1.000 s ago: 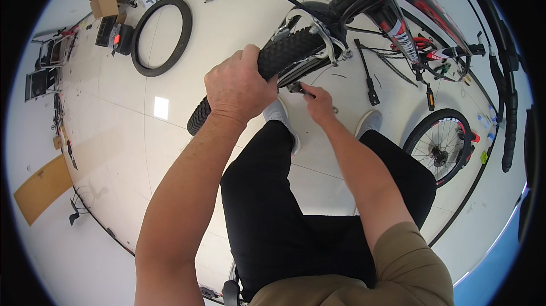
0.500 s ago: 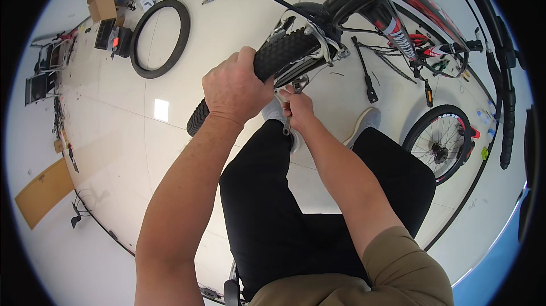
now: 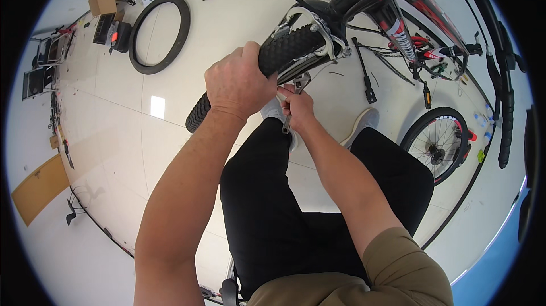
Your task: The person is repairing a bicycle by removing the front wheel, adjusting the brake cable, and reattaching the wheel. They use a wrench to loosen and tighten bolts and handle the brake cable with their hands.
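Observation:
My left hand (image 3: 239,83) is wrapped over the knobby front tyre (image 3: 289,50) of a bicycle, its fingertips hidden on the far side. Just right of it, below the tyre, my right hand (image 3: 298,106) grips a silver adjustable wrench (image 3: 302,81). The wrench's jaw end sticks up near the wheel, and its handle end comes out beneath my fingers. Whether the jaws touch a part of the wheel cannot be made out. A silver rim brake (image 3: 325,39) straddles the tyre below the fork. The black and red bicycle frame (image 3: 392,22) reaches to the upper right.
A loose tyre (image 3: 133,47) lies on the tiled floor at the far left, near an open cardboard box (image 3: 102,0). On the right lie a removed wheel (image 3: 406,146), a long black tool (image 3: 368,81) and a chain (image 3: 395,68). My shoe (image 3: 367,119) stands between them and the bicycle.
The view has shifted a little, and the tyre and brake sit slightly farther right. Both hands keep their holds on the tyre and the wrench.

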### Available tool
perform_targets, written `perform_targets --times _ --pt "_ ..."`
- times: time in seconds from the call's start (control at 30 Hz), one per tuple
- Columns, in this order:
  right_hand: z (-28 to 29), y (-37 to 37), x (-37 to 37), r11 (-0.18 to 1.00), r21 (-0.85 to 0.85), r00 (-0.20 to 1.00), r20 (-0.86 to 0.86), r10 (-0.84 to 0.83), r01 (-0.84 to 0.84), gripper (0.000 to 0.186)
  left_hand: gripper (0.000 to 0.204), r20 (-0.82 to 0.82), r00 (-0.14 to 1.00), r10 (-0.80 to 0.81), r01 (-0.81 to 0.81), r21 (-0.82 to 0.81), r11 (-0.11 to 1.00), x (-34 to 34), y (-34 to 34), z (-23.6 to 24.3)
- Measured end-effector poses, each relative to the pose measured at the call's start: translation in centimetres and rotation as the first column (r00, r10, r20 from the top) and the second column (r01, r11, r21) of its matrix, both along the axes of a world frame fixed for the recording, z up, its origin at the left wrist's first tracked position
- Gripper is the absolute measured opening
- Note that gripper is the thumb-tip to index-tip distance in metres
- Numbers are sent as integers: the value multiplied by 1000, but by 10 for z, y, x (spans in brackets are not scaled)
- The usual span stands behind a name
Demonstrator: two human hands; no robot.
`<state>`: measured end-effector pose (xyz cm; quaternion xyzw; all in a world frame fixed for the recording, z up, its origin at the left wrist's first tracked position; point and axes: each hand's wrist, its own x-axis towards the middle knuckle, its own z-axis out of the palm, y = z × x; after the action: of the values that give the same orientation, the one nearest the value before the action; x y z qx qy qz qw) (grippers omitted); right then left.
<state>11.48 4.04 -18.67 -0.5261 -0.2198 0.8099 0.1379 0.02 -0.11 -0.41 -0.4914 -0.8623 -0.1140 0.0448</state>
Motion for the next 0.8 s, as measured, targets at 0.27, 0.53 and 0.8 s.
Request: perform_targets --times 0.27,0.53,0.8 --pt "13 -2 46 991 136 992 130 -3 -15 26 31 63 998 18 -14 -55 998 0 -1 3" --pt "117 36 93 943 329 998 33 -61 47 19 31 129 991 17 -5 -95 995 1 3 10" --pt "359 99 178 -375 867 920 203 -335 -328 24 36 167 986 9 8 -100 995 -6 -6 16"
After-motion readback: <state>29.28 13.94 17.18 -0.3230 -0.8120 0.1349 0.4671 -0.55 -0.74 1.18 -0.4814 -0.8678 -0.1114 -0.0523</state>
